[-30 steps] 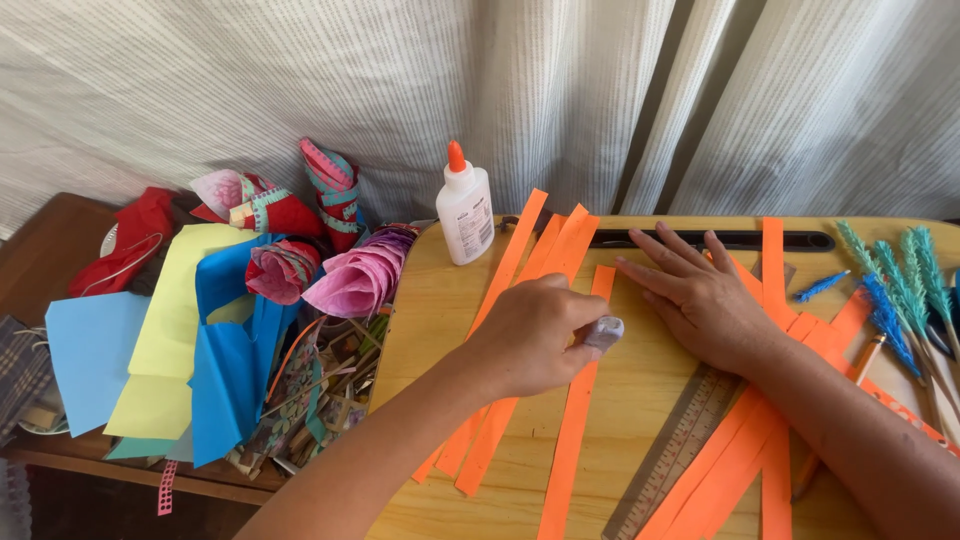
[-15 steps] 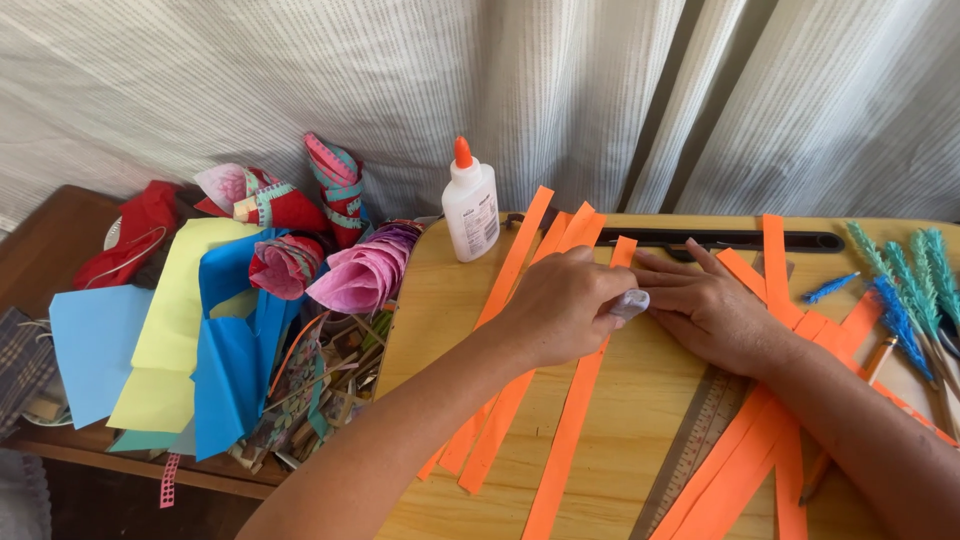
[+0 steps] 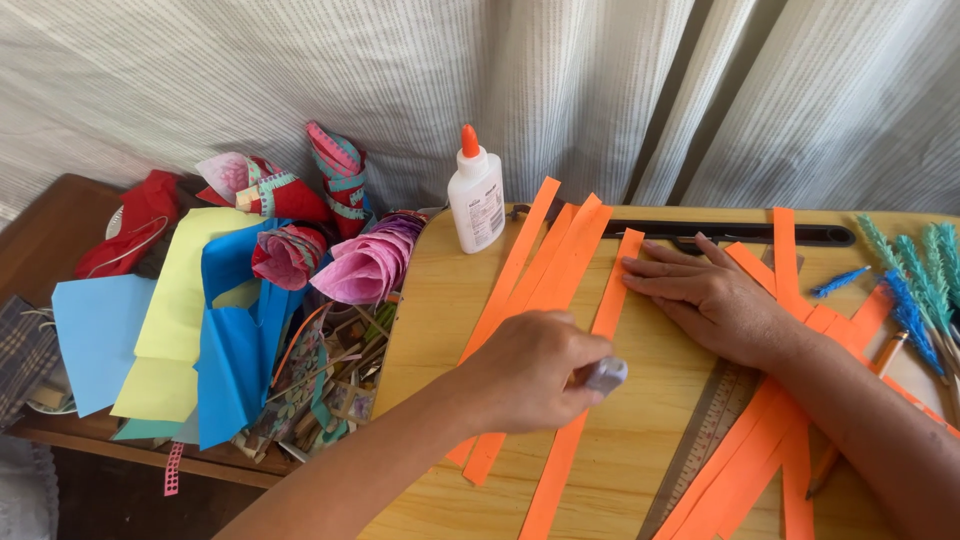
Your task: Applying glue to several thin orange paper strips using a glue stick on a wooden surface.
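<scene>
On the wooden table, right hand is lying flat, fingers spread, pinning the top of an orange paper strip so it stays put. Left hand is curling closed around a small glue stick, tip on the strip's mid-length.

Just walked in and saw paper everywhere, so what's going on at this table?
A person is working with orange paper strips on a wooden table. The right hand lies flat, pinning one strip's top end. The left hand holds a small grey stick against that strip lower down. A glue bottle stands behind; a ruler lies nearby.
</scene>
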